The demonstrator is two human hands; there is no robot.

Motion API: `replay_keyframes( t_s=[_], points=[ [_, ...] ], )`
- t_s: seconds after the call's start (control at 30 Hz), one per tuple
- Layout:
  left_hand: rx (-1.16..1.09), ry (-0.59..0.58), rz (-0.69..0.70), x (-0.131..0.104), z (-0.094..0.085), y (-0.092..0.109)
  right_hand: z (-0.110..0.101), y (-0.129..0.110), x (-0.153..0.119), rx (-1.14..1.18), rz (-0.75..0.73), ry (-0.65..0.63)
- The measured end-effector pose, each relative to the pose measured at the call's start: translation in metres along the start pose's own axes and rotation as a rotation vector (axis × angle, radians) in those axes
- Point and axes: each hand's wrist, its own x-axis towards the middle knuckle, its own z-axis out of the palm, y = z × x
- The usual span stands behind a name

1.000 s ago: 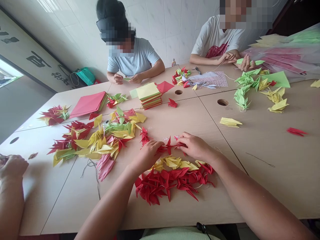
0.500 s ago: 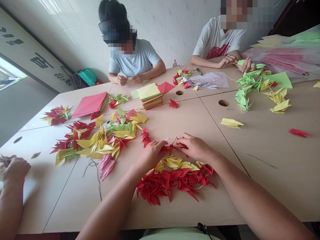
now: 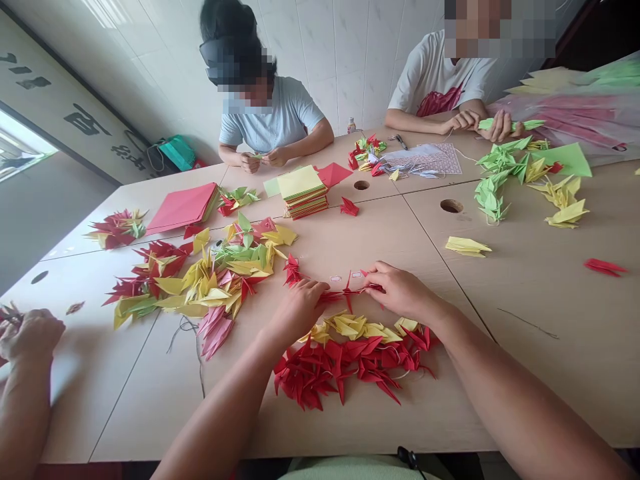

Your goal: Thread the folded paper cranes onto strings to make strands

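Strung red paper cranes (image 3: 349, 292) stretch in a short row between my hands. My left hand (image 3: 305, 303) is closed on the left end of that row. With thumb and forefinger, my right hand (image 3: 400, 290) pinches a red crane at the right end. Just beyond my fingers lie two small white labels (image 3: 357, 274). A small red crane cluster (image 3: 292, 269) rests by my left knuckles. Closer to me are a line of yellow cranes (image 3: 350, 327) and a string of red cranes (image 3: 320, 373) on pale thread.
Mixed folded cranes (image 3: 200, 280) are heaped at left, near stacked red paper (image 3: 183, 208) and yellow paper (image 3: 303, 193). Green cranes (image 3: 493, 190) lie at right. Two people sit opposite, handling paper; another person's hand (image 3: 33, 337) is at far left. A loose thread (image 3: 527, 322) lies right.
My right hand has shifted slightly right, and the red cranes between my hands are spread into a straighter row. The labels now lie uncovered beyond my fingers. The view has shifted slightly.
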Motion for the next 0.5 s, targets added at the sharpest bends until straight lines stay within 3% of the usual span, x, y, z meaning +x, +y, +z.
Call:
replay_keyframes(
  t_s=[0.5],
  points=[
    [0.014,-0.038,0.050,0.013,0.004,0.017,0.007,-0.008,0.000,-0.042,-0.023,-0.014]
  ],
)
